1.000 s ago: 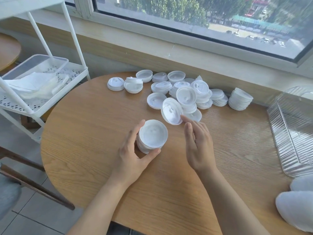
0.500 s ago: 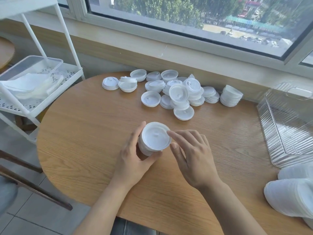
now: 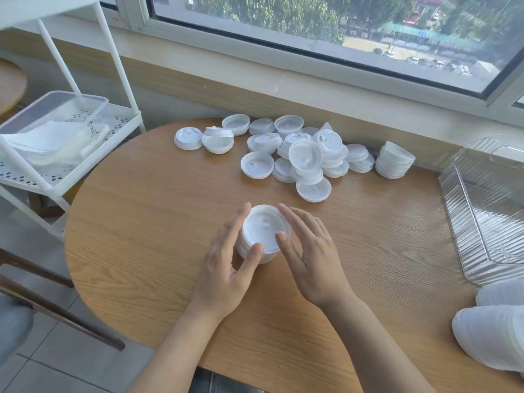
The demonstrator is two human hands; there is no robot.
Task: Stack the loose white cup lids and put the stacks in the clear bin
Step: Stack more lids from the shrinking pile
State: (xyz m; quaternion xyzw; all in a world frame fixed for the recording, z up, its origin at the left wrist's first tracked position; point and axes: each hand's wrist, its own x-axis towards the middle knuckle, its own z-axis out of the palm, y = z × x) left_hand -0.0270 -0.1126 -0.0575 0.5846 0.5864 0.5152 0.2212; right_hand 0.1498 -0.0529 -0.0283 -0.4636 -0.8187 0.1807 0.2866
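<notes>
Scene: a person sits at a round wooden surface (image 3: 141, 251) below a window, seen from above.
Stack in hand: a short stack of white lids (image 3: 265, 232) stands near the middle of the surface, flat side up, between both hands.
Left hand: the left hand (image 3: 226, 268) cups the stack's left side, forefinger lying along the far rim, thumb curled against the near edge, holding it.
Right hand: the right hand (image 3: 307, 251) sits just right of the stack, fingers straight and relaxed, thumb tip at the top lid's rim; it grips nothing.
Loose lids: a scatter of loose white lids (image 3: 283, 154) lies at the far edge by the sill, some upturned, some overlapping, with a tidier leaning pile (image 3: 394, 160) at its right end.
Clear bin: the ribbed clear bin (image 3: 487, 211) rests on the right side of the surface, well apart from the hands.
Near right: finished lid stacks (image 3: 493, 336) lie on their sides at the lower right edge.
Left: a white rack (image 3: 65, 154) holds a clear tray.
</notes>
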